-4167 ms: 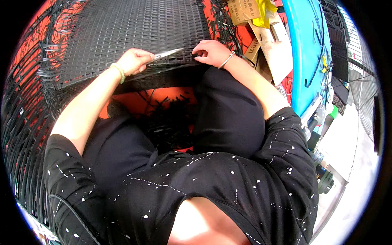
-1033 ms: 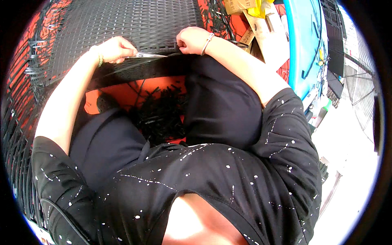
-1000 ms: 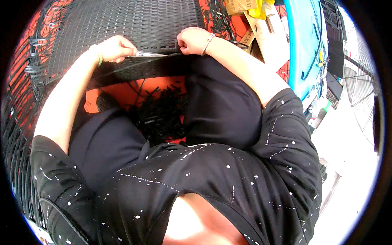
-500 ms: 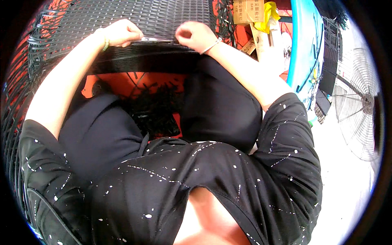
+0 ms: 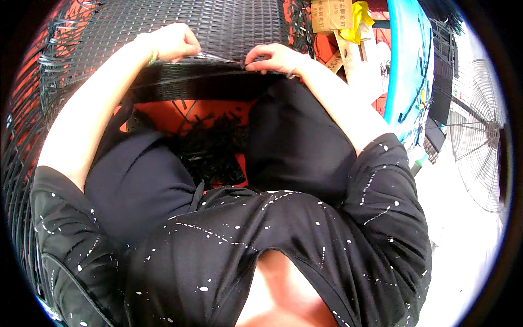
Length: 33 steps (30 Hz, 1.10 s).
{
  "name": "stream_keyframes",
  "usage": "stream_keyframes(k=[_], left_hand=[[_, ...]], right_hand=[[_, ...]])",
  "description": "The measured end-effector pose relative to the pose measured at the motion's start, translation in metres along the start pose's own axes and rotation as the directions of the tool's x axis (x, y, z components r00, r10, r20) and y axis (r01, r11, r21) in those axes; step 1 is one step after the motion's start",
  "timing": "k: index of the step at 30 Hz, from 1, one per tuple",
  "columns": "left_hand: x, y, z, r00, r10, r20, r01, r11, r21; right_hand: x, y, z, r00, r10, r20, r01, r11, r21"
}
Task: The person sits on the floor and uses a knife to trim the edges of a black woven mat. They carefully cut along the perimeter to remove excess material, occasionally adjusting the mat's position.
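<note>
A black woven rattan panel (image 5: 218, 24), apparently part of a piece of furniture, lies across the far side of my knees with its near edge toward me. My left hand (image 5: 175, 42) is closed in a fist over that edge, gripping one end of a thin, shiny strip (image 5: 218, 57). The strip runs taut-looking toward my right hand (image 5: 272, 58). Thumb and fingers of my right hand are pinched at its other end, by a small dark bit at the fingertips. Whether the strip is woven into the panel there is too small to tell.
Loose black strips (image 5: 210, 147) are heaped on the red floor between my legs. To the right stand a cardboard box (image 5: 331, 15), a yellow plastic bag (image 5: 358, 22) and a blue curved rim (image 5: 397, 65). A large caged fan (image 5: 482, 131) is farther right.
My right hand has moved right and slightly down, its fingers now pinched at the strip's end. My left hand has shifted slightly right, and the shiny strip now slopes down to the right.
</note>
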<state>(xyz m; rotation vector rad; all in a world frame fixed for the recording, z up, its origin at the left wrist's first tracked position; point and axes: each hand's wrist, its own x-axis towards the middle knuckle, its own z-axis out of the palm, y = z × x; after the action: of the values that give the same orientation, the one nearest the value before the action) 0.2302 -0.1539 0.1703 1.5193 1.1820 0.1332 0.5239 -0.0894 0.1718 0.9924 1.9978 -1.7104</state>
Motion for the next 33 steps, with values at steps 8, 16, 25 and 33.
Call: stream_keyframes(k=[8, 16, 25, 33], left_hand=[[0.011, -0.004, 0.016, 0.997, -0.071, -0.03, 0.066, 0.987, -0.145], [0.003, -0.021, 0.029, 0.978, -0.204, 0.039, 0.196, 0.848, -0.492], [0.003, -0.027, 0.029, 0.983, -0.173, 0.055, 0.176, 0.838, -0.517], [0.009, -0.031, 0.026, 0.977, -0.19, 0.093, 0.21, 0.808, -0.55]], right_hand=[[-0.014, 0.011, -0.022, 0.987, 0.161, 0.01, -0.161, 0.981, 0.107], [0.009, 0.015, -0.017, 0.973, 0.231, -0.004, -0.23, 0.971, -0.068], [0.026, 0.022, -0.012, 0.956, 0.29, -0.034, -0.29, 0.957, 0.0], [0.042, 0.034, -0.025, 0.974, 0.138, 0.181, -0.118, 0.986, -0.116]])
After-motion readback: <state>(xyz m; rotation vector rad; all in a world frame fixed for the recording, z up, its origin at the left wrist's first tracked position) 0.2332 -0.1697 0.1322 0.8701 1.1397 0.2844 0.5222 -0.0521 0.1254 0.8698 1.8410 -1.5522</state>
